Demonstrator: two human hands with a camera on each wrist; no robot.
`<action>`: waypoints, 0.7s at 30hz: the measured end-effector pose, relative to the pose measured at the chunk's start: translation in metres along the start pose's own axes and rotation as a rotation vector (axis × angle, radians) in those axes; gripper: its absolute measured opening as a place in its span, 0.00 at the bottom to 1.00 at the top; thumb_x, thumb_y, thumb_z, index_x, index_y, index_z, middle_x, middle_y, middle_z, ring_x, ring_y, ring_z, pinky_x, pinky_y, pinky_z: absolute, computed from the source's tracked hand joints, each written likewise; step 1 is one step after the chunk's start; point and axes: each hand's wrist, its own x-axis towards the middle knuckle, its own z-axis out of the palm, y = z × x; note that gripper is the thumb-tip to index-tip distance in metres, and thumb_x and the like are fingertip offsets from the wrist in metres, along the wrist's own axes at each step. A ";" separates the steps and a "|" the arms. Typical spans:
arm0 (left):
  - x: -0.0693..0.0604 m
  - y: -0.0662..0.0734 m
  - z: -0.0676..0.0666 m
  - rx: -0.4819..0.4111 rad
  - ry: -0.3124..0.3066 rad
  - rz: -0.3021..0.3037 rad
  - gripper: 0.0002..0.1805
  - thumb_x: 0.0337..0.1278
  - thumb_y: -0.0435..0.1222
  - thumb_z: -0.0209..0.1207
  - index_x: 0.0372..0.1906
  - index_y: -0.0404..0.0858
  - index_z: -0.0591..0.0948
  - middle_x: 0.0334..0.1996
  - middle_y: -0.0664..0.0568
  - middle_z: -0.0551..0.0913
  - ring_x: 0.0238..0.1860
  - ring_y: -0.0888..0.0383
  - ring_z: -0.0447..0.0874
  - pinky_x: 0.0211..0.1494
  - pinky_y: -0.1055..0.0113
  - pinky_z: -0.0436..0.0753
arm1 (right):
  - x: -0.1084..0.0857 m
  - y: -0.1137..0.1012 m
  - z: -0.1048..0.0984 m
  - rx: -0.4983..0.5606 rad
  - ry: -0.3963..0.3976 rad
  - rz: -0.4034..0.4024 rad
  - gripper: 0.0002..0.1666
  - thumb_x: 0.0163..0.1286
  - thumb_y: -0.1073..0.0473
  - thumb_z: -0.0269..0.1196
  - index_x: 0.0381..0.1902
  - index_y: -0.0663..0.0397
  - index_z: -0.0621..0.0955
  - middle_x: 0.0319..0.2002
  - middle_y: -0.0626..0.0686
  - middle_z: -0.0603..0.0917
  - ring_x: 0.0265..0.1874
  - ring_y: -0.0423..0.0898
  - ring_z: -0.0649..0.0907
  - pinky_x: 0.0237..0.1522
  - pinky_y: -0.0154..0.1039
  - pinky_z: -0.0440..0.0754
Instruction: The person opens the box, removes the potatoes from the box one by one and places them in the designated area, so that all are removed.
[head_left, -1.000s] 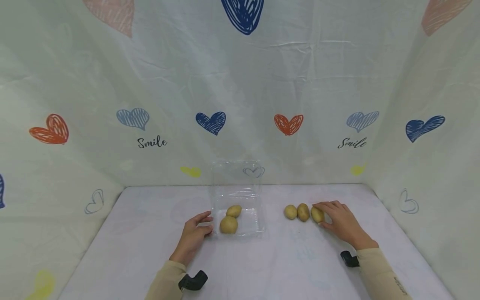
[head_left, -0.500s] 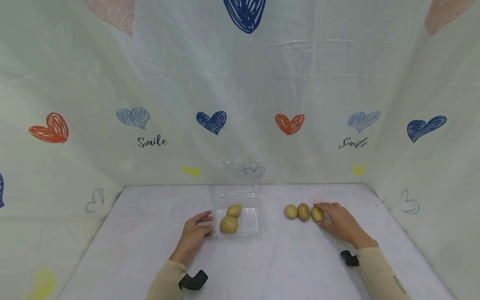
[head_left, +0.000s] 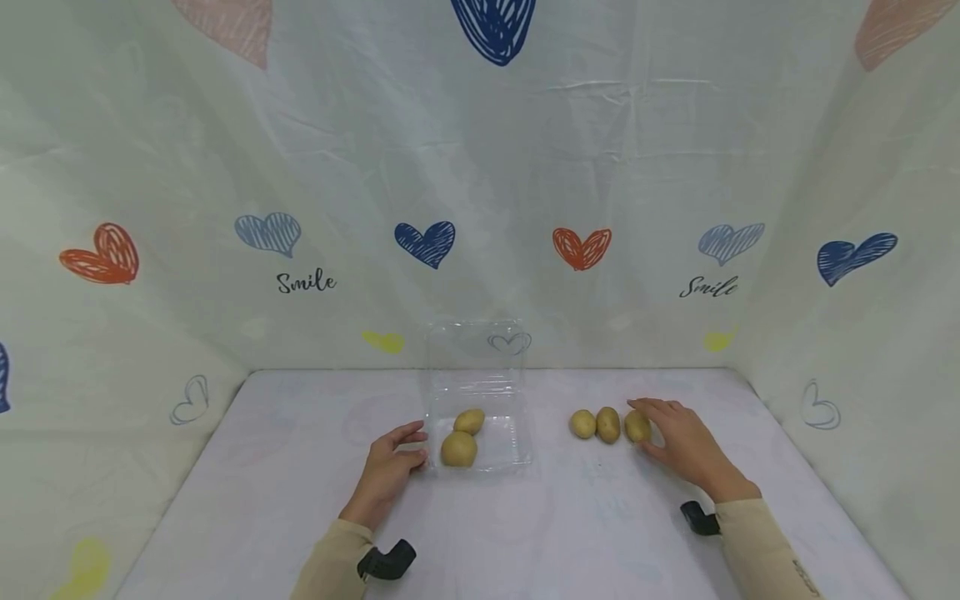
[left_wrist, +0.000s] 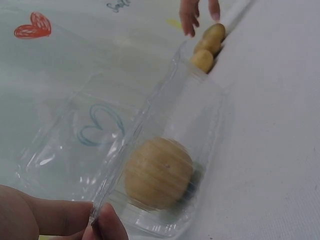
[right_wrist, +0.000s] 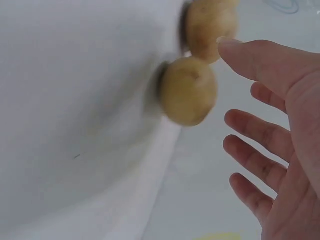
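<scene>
A clear plastic clamshell box (head_left: 502,446) stands with its lid (head_left: 474,354) raised at the back. Two potatoes lie inside, a larger round potato (head_left: 459,449) in front of a smaller oval potato (head_left: 469,421). My left hand (head_left: 386,475) pinches the box's left rim between thumb and finger, as the left wrist view shows. To the right, my right hand (head_left: 686,446) is spread beside the rightmost potato (head_left: 637,427), fingers apart and nothing gripped. In the right wrist view the thumb (right_wrist: 250,55) hangs near the potatoes; whether it touches one I cannot tell.
Two more potatoes, a round potato (head_left: 582,424) and an oval potato (head_left: 608,425), sit in a row with the rightmost one. All lie on a white-covered table (head_left: 525,533). A heart-printed curtain (head_left: 480,167) rises behind the table and along both sides.
The fingers of my right hand have lifted and spread away from the rightmost potato, which stays on the table. My left hand and the box have stayed in place.
</scene>
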 end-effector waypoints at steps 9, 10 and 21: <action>0.000 -0.001 0.000 0.014 0.005 -0.002 0.29 0.65 0.20 0.58 0.71 0.25 0.74 0.60 0.33 0.78 0.42 0.55 0.83 0.45 0.68 0.85 | 0.017 -0.042 -0.010 0.008 0.064 -0.061 0.38 0.55 0.63 0.82 0.64 0.62 0.82 0.61 0.63 0.85 0.60 0.64 0.82 0.62 0.66 0.77; 0.000 0.000 0.000 0.014 0.005 -0.002 0.29 0.65 0.20 0.58 0.71 0.25 0.73 0.60 0.33 0.78 0.42 0.55 0.83 0.45 0.68 0.85 | 0.019 -0.047 -0.009 0.016 0.072 -0.068 0.38 0.54 0.63 0.82 0.63 0.62 0.82 0.60 0.62 0.85 0.60 0.64 0.82 0.62 0.66 0.78; 0.000 0.000 -0.001 -0.005 0.001 0.015 0.28 0.65 0.19 0.58 0.71 0.23 0.73 0.61 0.30 0.78 0.40 0.57 0.83 0.43 0.69 0.85 | 0.044 -0.097 0.009 0.068 0.021 -0.137 0.34 0.61 0.58 0.80 0.65 0.55 0.82 0.63 0.55 0.84 0.61 0.57 0.82 0.66 0.60 0.77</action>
